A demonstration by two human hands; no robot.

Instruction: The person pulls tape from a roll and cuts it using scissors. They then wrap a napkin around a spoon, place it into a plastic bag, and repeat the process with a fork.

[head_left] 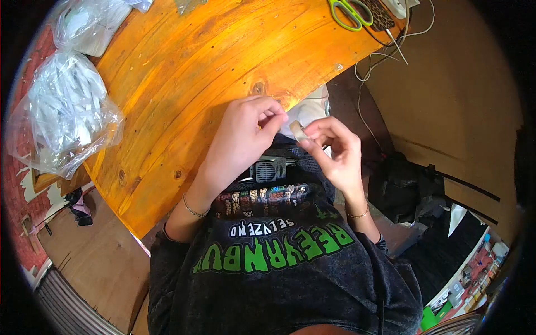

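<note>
Near the table's edge, my right hand [338, 152] grips a small roll of clear tape [297, 131] between thumb and fingers. The roll is tilted, and its ring shape faces my left hand [243, 134]. That hand is closed in a pinch, its fingertips close to the roll's left side. Whatever lies between those fingertips, perhaps the loose end of the tape, is too small to make out. Both hands are held above my lap, in front of a dark shirt [290, 279] with green lettering.
A wooden table [184, 89] fills the upper left. Clear plastic bags [70, 111] of whitish pieces lie at its left edge. Green-handled scissors [349, 14] rest at the far right corner, beside a leopard-print item [377, 15] and white cables [397, 46]. Dark bundles [402, 187] sit at the right.
</note>
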